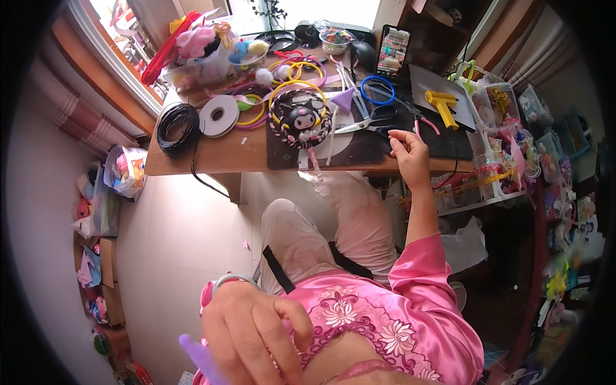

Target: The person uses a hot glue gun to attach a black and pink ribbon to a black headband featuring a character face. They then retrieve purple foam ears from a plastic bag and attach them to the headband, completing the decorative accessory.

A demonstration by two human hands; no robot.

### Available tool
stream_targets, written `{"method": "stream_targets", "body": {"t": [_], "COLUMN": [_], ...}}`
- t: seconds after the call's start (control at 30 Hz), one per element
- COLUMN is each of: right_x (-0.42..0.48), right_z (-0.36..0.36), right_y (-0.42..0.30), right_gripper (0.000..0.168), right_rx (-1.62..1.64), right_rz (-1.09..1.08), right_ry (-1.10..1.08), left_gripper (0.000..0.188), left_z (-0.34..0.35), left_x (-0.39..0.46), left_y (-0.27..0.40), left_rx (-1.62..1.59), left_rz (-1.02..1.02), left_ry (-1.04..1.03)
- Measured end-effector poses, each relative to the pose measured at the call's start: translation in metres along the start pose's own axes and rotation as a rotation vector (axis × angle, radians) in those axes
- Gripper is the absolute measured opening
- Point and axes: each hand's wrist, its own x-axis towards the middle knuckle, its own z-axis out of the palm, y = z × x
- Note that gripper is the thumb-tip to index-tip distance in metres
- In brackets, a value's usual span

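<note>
My left hand [255,332] is raised close to the camera, its fingers curled, with a light purple felt piece [202,358] showing at its lower left side; part of the grip is hidden. My right hand [408,151] hovers at the desk's front edge beside the dark handles of the scissors [368,125], thumb near the index finger; whether anything small is between them cannot be told. Left of it lies a ring wrapped in black and pink cord [274,130] with a black-hooded character figure [302,118] in it. A purple felt triangle [342,100] rests above the scissors.
A yellow glue gun [442,107], pliers [423,118] and a blue ring [378,90] lie at the right. A phone [393,50] stands at the back. A black cord coil [177,129] and white ribbon spool [219,115] are at the left. Clear drawers [500,190] flank the desk.
</note>
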Motion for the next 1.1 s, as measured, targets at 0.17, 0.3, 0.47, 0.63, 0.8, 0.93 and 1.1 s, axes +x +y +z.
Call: {"method": "stream_targets", "body": {"t": [0.17, 0.3, 0.47, 0.63, 0.8, 0.93, 1.1], "right_x": [0.011, 0.018, 0.021, 0.033, 0.061, 0.071, 0.066], "right_z": [-0.018, -0.027, 0.01, 0.05, 0.083, 0.103, 0.101], "right_y": [0.011, 0.02, -0.002, -0.014, -0.015, -0.016, -0.029], "right_gripper": [0.015, 0.017, 0.016, 0.018, 0.024, 0.031, 0.025], "right_rx": [-0.037, 0.027, 0.099, 0.059, -0.034, 0.146, 0.546], "right_rz": [-0.047, 0.031, 0.088, 0.08, 0.109, 0.247, 0.338], "right_ry": [0.044, 0.072, -0.122, -0.29, -0.35, -0.41, -0.392], "left_gripper": [0.017, 0.047, 0.029, 0.03, 0.036, 0.03, 0.025], "left_z": [-0.021, -0.1, -0.154, -0.171, -0.174, -0.185, -0.171], "left_x": [-0.066, -0.092, -0.131, -0.13, -0.119, -0.121, -0.088], "left_y": [-0.021, -0.04, -0.041, -0.041, -0.045, -0.068, -0.072], "left_rx": [0.476, 0.879, 0.952, 1.484, 1.952, 1.17, 0.935], "left_rz": [-0.248, -0.718, -0.986, -1.188, -0.974, -1.01, -0.868], "left_ry": [0.88, 1.351, 1.296, 1.187, 1.077, 1.233, 1.353]}}
